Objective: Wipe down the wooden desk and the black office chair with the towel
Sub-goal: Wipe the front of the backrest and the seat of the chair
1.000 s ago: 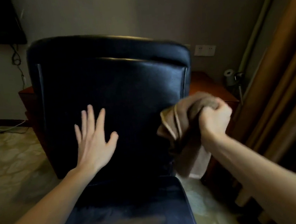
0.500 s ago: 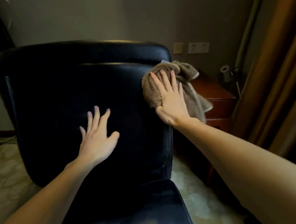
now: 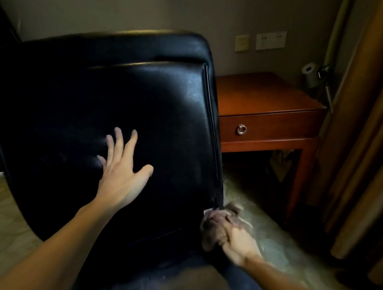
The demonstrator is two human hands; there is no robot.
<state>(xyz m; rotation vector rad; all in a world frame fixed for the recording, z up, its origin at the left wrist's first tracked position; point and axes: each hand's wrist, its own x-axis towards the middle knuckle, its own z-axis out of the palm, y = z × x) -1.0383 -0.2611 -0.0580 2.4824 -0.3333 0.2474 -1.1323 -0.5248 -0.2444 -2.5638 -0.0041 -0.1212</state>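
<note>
A: What is the left hand (image 3: 123, 176) doing?
B: Its fingers are straight and spread, with the palm flat on the backrest of the black office chair (image 3: 157, 89).
A: And the right hand (image 3: 236, 241)?
B: It's lower and to the right, on the towel (image 3: 209, 239) at the backrest's bottom right edge. It's blurred, so I cannot tell whether it grips or only presses.
A: Beyond it?
B: Up and to its right stands the wooden counter (image 3: 263, 96), the ring pull (image 3: 242, 129) of its drawer facing us.
</note>
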